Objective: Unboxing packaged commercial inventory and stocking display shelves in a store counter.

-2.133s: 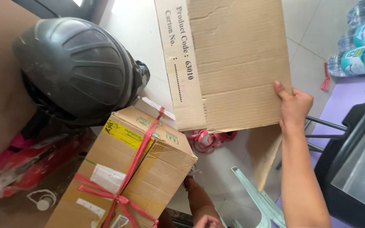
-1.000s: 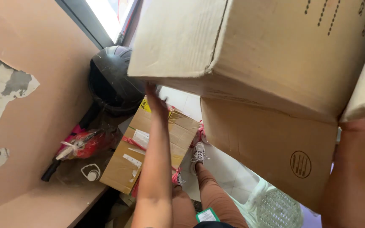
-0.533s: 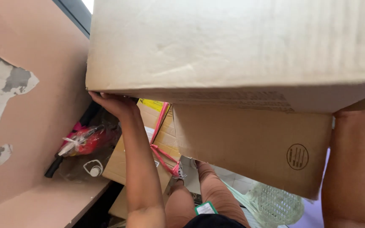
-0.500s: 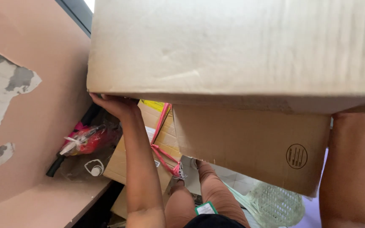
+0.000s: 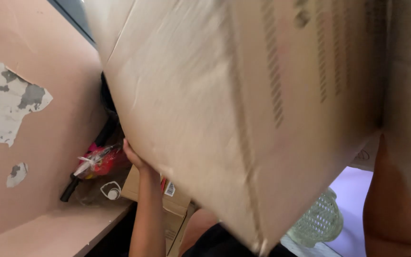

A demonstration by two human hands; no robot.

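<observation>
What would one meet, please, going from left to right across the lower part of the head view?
Pink wall with peeling paint → red plastic-wrapped bundle → left hand under the large brown cardboard box → pale green mesh basket → right forearm.

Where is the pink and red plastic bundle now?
In the head view, the pink and red bundle lies low on the left, against the peeling pink wall, just left of the left hand under the big cardboard box.

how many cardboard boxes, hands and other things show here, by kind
cardboard boxes: 2, the big carton held up and a smaller box below it
hands in view: 1, the left hand under the carton
red plastic bag: 1
pale green mesh basket: 1
total: 5
</observation>
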